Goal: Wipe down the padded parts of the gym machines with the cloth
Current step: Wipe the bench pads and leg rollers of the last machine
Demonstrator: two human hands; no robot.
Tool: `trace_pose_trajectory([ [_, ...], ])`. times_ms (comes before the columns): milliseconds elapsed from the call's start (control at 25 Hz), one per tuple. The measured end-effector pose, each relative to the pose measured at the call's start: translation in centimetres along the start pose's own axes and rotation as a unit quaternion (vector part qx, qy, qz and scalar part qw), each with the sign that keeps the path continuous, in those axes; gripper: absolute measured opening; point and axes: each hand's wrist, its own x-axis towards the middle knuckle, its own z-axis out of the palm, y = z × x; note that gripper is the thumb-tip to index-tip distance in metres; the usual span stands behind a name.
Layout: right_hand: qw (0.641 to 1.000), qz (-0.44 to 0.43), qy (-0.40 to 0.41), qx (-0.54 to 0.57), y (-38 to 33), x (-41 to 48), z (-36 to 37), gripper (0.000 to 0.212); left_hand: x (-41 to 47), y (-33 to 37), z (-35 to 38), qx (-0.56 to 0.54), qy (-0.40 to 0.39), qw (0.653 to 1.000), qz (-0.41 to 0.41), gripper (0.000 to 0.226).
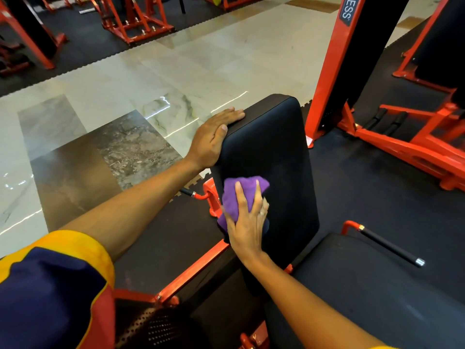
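Head view, nearest: matte black seat pad (364,298), smooth and vinyl-like, lies below and to the right of the right hand (247,222).
Right hand: fingers spread nearly straight, pressing the cloth (234,200) against the pad; thumb hidden.
Cloth: purple, soft, bunched under the fingers and spilling out to the hand's left.
Back pad (271,152): long black slab with rounded corners. Its long axis runs straight away from the right hand, so most of the face lies ahead of the fingertips.
Left hand (216,137): flat and relaxed on the pad's left edge, beyond the cloth.
Nearer hand: the right.
Beyond: glossy red steel frame (333,71); polished marble floor (176,66).
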Motion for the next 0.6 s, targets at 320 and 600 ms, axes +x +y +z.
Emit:
trace_pose_trajectory([
  [320, 0.974, 0.199, 0.096, 0.046, 3.3, 5.4, -2.1, 0.063, 0.1, 0.4, -0.1, 0.001, 0.001, 1.0, -0.007, 0.047],
  [600, 0.985, 0.119, 0.074, 0.098, -2.9, 4.4, -1.8, 0.061, 0.0, 0.6, -0.2, 0.007, -0.006, 1.0, -0.022, 0.046],
])
